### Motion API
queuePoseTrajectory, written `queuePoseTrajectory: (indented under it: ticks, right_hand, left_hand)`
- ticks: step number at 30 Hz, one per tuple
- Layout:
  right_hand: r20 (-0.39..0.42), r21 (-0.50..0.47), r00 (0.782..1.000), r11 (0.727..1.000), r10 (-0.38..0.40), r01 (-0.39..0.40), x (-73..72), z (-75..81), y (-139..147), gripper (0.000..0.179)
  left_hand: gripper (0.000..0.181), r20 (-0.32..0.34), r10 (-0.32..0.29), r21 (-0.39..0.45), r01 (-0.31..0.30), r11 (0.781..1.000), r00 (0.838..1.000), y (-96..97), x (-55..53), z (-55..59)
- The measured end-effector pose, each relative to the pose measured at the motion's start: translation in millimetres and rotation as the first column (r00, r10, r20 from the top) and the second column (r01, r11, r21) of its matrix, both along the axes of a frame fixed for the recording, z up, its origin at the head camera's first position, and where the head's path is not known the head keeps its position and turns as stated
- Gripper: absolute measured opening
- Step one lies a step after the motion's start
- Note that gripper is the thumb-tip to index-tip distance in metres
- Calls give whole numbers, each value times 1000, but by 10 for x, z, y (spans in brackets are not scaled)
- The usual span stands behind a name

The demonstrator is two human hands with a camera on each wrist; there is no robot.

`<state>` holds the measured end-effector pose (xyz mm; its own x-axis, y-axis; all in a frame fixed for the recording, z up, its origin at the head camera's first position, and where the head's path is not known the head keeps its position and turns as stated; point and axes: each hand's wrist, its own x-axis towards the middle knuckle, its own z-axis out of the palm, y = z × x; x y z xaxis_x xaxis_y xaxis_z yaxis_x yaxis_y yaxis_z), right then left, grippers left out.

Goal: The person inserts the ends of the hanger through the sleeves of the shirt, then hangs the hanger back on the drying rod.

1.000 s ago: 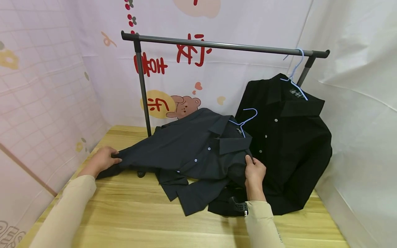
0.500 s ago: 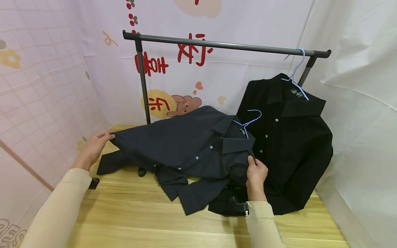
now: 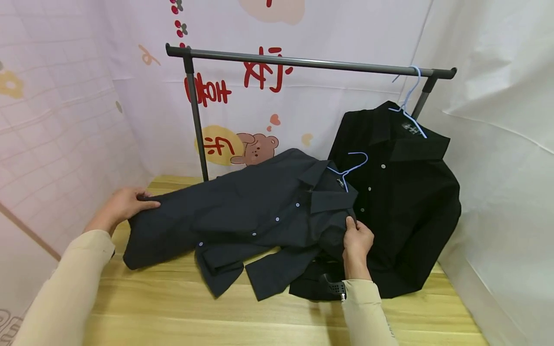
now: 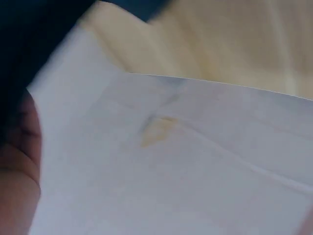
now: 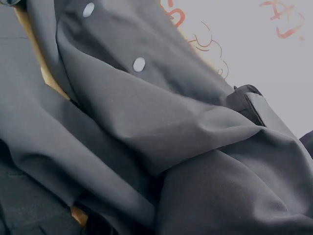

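A dark navy shirt (image 3: 255, 197) lies on its side across the table, collar to the right and its far end stretched leftward. My left hand (image 3: 121, 207) grips the far-left end between thumb and fingers. My right hand (image 3: 358, 240) pinches the shirt's shoulder just below the collar. A light blue hanger (image 3: 345, 172) pokes out of the neck opening, hook upward. In the left wrist view, part of the left hand (image 4: 22, 156) shows at the edge beside dark cloth. Folds and white buttons of the shirt fill the right wrist view, with the right hand out of sight.
A grey metal clothes rack (image 3: 303, 62) stands behind the shirt. At its right end hangs a black shirt (image 3: 415, 202) on another blue hanger (image 3: 409, 98), partly behind the navy one. Wood-grain table (image 3: 207, 317) lies in front; printed white cloth (image 3: 329, 29) surrounds it.
My left hand rose with the cloth, then shifted left and slightly down, spreading the shirt's left end wider. The shirt and its hanger slid slightly right. My right hand has barely moved.
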<state>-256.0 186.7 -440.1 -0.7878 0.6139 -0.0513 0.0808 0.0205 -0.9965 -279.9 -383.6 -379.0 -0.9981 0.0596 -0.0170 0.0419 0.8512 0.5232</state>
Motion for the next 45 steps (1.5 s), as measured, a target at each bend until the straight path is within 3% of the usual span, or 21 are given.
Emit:
queuePoseTrajectory:
  ticks: [3,5,6,7,9,10,12,14,15,18,23,25,27,29,31,33,38,40,43,45]
  right_hand:
    - [1,19,1000,1000,10,-10,7,-14,-19,34]
    - [-2,23,1000,1000,15,-15,14,-16,-35,35]
    - [-5,22,1000,1000,18,-17,15,-18,-45,35]
    - [-7,22,1000,1000,21,-21,14,-20,-55,36]
    - [-15,14,1000,1000,21,-21,13,-21,-78,36]
    - [-21,11,1000,1000,19,-19,8,-25,-89,36]
    - [-35,11,999,1000,11,-10,-1,-33,-116,36]
    - [-51,9,999,1000,4,-4,-7,-42,-144,36]
    - [-57,14,998,1000,1,0,-8,-46,-158,36]
    - [-58,30,998,1000,6,-4,0,-60,-192,35]
    - [-42,38,999,999,17,-16,23,-84,-219,35]
    - [-46,38,999,999,12,-10,24,-87,-227,35]
    - [-54,40,999,999,5,-3,25,-83,-232,34]
    - [-59,42,998,999,1,1,27,-76,-236,34]
    - [-57,40,998,999,1,2,31,-71,-235,34]
    - [-49,44,999,999,5,-2,36,-71,-227,34]
    - [-36,55,999,998,10,-8,39,-72,-221,36]
    - [-36,56,999,998,9,-7,39,-69,-223,36]
    - [-39,52,999,999,4,-2,34,-66,-221,36]
    - [-43,54,999,999,1,1,34,-58,-218,36]
  left_hand:
    - [31,-6,-5,-72,5,997,1000,-141,39,-170]
    - [30,-83,59,-103,-67,992,995,-204,73,-244]
    - [30,-137,109,-96,-123,988,985,-217,88,-268]
    - [31,-203,164,-80,-183,980,965,-222,95,-282]
    - [30,-331,275,4,-291,957,903,-197,94,-284]
    - [30,-379,323,63,-324,944,867,-166,82,-279]
    - [30,-446,370,148,-341,928,815,-92,55,-265]
    - [32,-471,364,180,-317,931,803,1,41,-270]
    - [34,-474,350,177,-302,937,808,52,46,-287]
    - [37,-468,269,115,-244,963,842,234,110,-377]
    - [20,-429,91,3,-100,995,899,622,340,-603]
    - [22,-348,21,-47,-40,998,937,774,445,-679]
    - [40,-212,-20,-82,3,997,977,914,539,-746]
    - [54,-52,-40,-105,34,994,998,1039,619,-803]
    - [62,69,-41,-119,49,992,997,1144,677,-867]
    - [59,129,-50,-110,64,992,990,1220,713,-941]
    - [47,82,-128,2,128,992,988,1261,737,-1043]
    - [41,44,-140,62,138,989,989,1220,723,-996]
    - [20,14,-85,147,82,986,996,1095,666,-851]
    - [14,30,-53,238,44,970,998,971,618,-702]
